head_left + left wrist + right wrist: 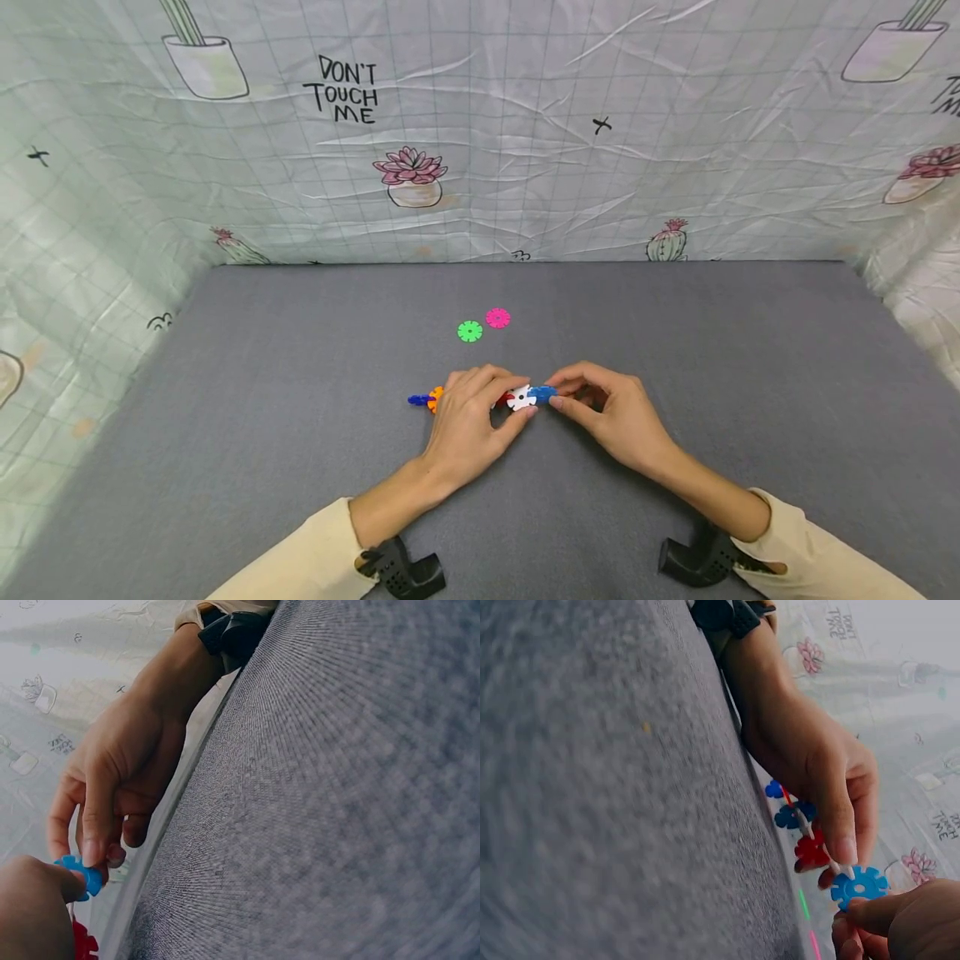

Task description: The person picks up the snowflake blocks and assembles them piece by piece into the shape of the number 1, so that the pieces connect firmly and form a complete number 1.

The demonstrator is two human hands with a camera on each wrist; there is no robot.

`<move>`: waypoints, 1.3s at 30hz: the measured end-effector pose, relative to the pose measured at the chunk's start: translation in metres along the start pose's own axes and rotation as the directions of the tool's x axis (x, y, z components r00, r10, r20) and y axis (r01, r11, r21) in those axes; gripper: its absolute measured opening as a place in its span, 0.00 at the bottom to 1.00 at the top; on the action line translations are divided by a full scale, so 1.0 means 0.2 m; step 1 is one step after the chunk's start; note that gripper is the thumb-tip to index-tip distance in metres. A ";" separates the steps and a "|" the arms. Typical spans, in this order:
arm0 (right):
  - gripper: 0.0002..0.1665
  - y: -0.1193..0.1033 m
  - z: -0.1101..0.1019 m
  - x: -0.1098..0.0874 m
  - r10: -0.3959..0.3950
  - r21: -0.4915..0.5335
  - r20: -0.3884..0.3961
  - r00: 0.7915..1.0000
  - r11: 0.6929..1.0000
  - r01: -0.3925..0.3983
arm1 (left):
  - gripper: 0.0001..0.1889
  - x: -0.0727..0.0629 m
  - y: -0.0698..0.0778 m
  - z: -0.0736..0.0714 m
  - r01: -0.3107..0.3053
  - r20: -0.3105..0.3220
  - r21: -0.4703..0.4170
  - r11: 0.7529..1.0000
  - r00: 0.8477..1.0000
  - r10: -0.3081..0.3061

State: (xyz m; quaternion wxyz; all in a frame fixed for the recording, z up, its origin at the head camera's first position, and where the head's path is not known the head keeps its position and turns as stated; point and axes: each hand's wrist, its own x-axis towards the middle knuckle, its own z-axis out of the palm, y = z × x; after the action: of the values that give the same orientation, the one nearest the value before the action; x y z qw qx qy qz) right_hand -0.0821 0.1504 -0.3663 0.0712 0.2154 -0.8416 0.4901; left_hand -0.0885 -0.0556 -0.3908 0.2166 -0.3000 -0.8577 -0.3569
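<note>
A row of notched plastic discs, slotted edge to edge, runs between the two hands. My left hand [474, 421] arches over the row and pinches the white disc [521, 397] between thumb and fingers. A light blue disc [542, 394] joins the white one, and my right hand [618, 417] grips its outer edge. Past the left hand, an orange disc [434, 399] and a dark blue disc [417, 401] stick out. The right wrist view shows a red disc [811, 849] and another blue disc [786, 817] in the row. Left fingers hide part of the row in the head view.
Beyond the hands, a loose green disc [470, 332] and a loose pink disc [498, 318] lie flat on the grey table [300, 350]. A patterned cloth [510, 167] hangs behind the table and along both sides.
</note>
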 end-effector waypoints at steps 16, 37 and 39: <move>0.11 0.08 0.02 0.00 -0.069 -0.062 -0.035 0.997 0.996 0.067 | 0.13 0.00 -0.01 0.00 -0.054 -0.039 0.003 0.999 0.998 0.054; 0.08 0.06 0.03 -0.01 -0.064 -0.035 -0.019 0.998 0.997 0.063 | 0.06 0.01 -0.02 0.01 -0.120 -0.118 -0.089 0.989 0.987 0.109; 0.08 0.06 0.02 -0.01 -0.064 -0.036 -0.018 0.998 0.997 0.064 | 0.07 0.01 -0.02 0.01 -0.124 -0.122 -0.096 0.988 0.986 0.112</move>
State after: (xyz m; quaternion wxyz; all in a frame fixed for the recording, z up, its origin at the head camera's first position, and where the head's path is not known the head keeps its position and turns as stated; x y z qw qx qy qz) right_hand -0.0847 0.1517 -0.3786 0.0987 0.2363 -0.8421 0.4747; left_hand -0.0925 -0.0549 -0.3931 0.2710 -0.3397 -0.8050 -0.4039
